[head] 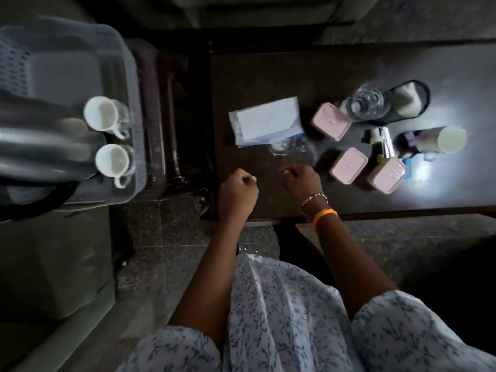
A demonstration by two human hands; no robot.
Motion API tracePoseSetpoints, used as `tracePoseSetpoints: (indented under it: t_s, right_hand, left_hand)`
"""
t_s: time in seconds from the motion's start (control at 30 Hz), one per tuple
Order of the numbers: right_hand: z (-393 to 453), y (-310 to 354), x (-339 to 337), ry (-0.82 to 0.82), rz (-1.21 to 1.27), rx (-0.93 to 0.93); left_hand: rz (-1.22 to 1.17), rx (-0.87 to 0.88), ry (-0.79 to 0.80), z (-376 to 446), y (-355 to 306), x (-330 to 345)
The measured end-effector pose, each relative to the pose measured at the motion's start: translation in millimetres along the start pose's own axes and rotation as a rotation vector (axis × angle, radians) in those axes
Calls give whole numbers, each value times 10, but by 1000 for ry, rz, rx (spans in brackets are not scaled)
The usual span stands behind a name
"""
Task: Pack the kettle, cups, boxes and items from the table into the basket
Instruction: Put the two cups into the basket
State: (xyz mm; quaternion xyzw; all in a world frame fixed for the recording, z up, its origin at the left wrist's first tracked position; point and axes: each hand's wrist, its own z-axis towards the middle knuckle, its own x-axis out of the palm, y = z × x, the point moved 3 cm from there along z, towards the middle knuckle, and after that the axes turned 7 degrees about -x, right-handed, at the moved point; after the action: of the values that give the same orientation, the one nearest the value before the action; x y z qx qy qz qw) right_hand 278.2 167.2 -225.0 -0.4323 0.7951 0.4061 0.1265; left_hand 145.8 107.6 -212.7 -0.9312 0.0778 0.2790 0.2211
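The basket [128, 76] at far left already holds kettle [40, 146] and two cups [100, 114]. Both hands, left [237, 193] and right [303, 181], are curled, empty; next, the near glass [281, 147] wants a gentle upright lift.

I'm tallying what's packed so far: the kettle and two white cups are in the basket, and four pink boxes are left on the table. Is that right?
Not quite: the head view shows three pink boxes on the table, not four: one, another, a third. The kettle and two white cups are in the basket.
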Motion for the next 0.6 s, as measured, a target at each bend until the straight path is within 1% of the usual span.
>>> tracePoseSetpoints:
  t_s: [0.17,0.27,0.43,0.5,0.6]
  right_hand:
    - [87,-870,-578,-113,51,154]
    - [143,-1370,-841,-214,170,308]
    - [166,-2105,-1155,-450,297,607]
    - [204,-2355,-1207,-475,347,684]
    - [343,-2553,-1192,-428,555,697]
  left_hand:
    - [105,28,160,-42,-387,754]
    - [138,47,242,-10,-631,1192]
    - [150,21,374,133,-951,1818]
    - [155,-1,382,258,-1037,1977]
    - [196,-18,374,400,-1116,2104]
